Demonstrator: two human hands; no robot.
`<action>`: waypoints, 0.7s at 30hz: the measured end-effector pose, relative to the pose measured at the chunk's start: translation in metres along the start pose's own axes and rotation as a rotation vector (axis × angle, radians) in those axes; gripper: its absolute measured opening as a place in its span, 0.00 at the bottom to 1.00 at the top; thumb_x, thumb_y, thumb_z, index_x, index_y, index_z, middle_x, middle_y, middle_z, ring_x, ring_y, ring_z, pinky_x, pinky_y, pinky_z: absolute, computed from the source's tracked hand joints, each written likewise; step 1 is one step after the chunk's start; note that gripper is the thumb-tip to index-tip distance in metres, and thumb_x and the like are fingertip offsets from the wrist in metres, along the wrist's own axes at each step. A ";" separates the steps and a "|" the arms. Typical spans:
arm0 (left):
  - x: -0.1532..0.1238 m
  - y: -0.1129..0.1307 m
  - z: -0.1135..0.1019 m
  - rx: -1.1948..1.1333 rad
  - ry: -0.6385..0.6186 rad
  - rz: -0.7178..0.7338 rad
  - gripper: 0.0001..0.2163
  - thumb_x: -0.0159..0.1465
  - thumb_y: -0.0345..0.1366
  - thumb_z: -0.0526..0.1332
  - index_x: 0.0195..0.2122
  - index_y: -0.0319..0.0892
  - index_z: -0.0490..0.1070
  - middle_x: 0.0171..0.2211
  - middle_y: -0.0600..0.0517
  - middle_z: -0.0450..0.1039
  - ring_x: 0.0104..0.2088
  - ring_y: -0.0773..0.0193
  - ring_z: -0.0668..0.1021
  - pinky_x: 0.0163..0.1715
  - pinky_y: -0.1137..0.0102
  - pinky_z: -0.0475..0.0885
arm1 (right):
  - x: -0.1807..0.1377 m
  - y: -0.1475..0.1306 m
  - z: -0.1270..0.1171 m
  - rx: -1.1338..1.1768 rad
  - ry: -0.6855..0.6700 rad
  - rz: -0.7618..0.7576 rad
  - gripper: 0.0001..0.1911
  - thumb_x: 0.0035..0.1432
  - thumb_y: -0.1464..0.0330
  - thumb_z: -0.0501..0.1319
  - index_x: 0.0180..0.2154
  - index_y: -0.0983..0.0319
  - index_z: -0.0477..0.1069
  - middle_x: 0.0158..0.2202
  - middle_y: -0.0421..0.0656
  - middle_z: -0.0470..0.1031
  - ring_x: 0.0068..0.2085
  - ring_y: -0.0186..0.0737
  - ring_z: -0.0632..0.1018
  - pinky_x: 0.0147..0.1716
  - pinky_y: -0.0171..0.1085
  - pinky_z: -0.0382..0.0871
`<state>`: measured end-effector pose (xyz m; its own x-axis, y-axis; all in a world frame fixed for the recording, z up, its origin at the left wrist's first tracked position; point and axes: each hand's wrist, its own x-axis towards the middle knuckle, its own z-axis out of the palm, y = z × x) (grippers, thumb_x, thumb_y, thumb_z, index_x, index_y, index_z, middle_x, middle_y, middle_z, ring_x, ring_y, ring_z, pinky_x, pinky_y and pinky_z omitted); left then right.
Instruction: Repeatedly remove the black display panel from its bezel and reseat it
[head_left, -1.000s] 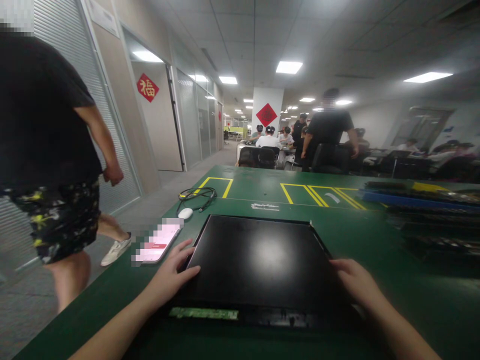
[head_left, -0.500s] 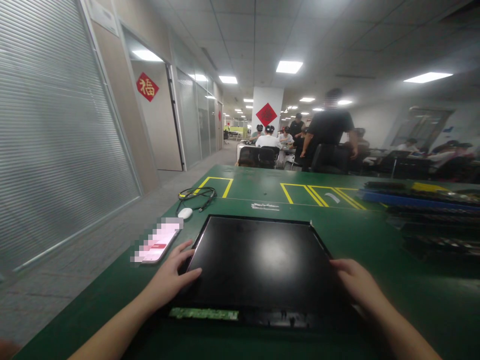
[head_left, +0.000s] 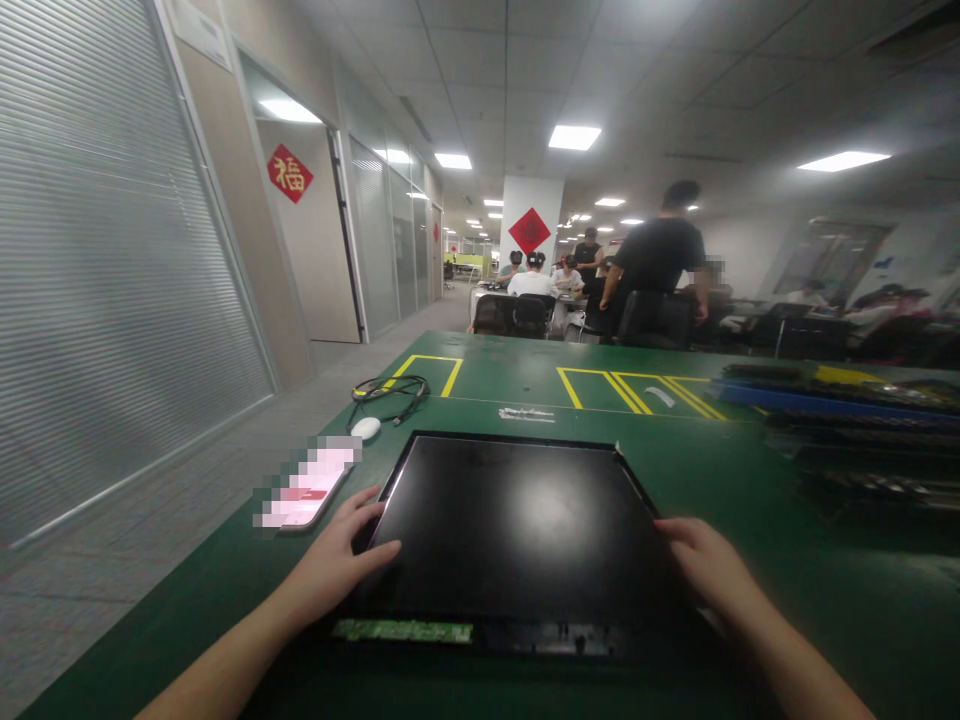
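Note:
A black flat display panel (head_left: 502, 530) lies on the green table in front of me, its dark screen facing up and reflecting a ceiling light. Along its near edge runs a green circuit board strip (head_left: 405, 631). My left hand (head_left: 341, 560) grips the panel's left edge, thumb resting on the screen and the other fingers along the outer side. At the opposite edge, my right hand (head_left: 701, 560) has its thumb over the rim; its other fingers are mostly hidden.
Left of the panel lie a phone (head_left: 315, 485) with a lit screen, a white mouse-like object (head_left: 366, 429) and a coiled black cable (head_left: 390, 395). Dark stacked parts and a blue tray (head_left: 787, 392) sit on the right. Yellow tape (head_left: 585, 372) marks the far table. People sit and stand beyond.
The view has shifted very slightly. Both hands keep their places on the panel, which stays where it was on the table.

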<state>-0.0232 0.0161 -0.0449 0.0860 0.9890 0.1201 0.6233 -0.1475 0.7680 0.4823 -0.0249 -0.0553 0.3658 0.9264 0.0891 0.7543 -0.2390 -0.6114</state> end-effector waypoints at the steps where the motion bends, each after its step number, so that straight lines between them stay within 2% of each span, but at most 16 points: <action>1: 0.001 -0.001 0.001 0.013 0.007 0.001 0.32 0.51 0.55 0.65 0.52 0.37 0.77 0.66 0.36 0.61 0.65 0.38 0.64 0.63 0.49 0.61 | 0.000 0.000 0.000 -0.001 0.001 -0.003 0.22 0.48 0.74 0.53 0.40 0.62 0.82 0.45 0.48 0.80 0.47 0.45 0.79 0.50 0.41 0.71; 5: 0.002 -0.006 0.004 0.042 0.050 0.026 0.31 0.53 0.55 0.63 0.52 0.39 0.77 0.65 0.38 0.63 0.64 0.39 0.66 0.61 0.49 0.63 | 0.001 -0.001 -0.001 -0.012 -0.001 -0.005 0.22 0.49 0.75 0.52 0.40 0.62 0.82 0.45 0.48 0.80 0.48 0.45 0.79 0.50 0.42 0.71; 11: -0.001 0.002 0.001 0.101 0.017 0.034 0.28 0.56 0.51 0.62 0.54 0.39 0.75 0.65 0.37 0.62 0.64 0.39 0.66 0.61 0.49 0.64 | -0.001 -0.003 -0.001 -0.038 -0.013 0.002 0.22 0.50 0.75 0.53 0.43 0.63 0.81 0.47 0.49 0.79 0.48 0.46 0.79 0.51 0.42 0.71; 16: -0.004 0.001 -0.001 0.119 0.000 0.127 0.26 0.62 0.52 0.58 0.58 0.46 0.71 0.66 0.42 0.60 0.65 0.44 0.65 0.60 0.51 0.66 | -0.005 -0.009 -0.003 -0.077 -0.029 0.015 0.23 0.52 0.75 0.52 0.45 0.66 0.80 0.49 0.51 0.78 0.50 0.46 0.78 0.52 0.41 0.70; 21: -0.008 0.009 -0.013 0.309 0.022 0.266 0.25 0.62 0.51 0.61 0.57 0.46 0.72 0.66 0.41 0.60 0.65 0.42 0.64 0.62 0.48 0.62 | -0.006 -0.012 -0.004 -0.089 -0.025 0.021 0.23 0.53 0.75 0.52 0.46 0.67 0.80 0.49 0.51 0.78 0.50 0.46 0.78 0.51 0.40 0.70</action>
<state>-0.0282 0.0065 -0.0304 0.2615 0.9158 0.3048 0.7858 -0.3854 0.4836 0.4728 -0.0287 -0.0452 0.3688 0.9278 0.0568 0.7925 -0.2819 -0.5408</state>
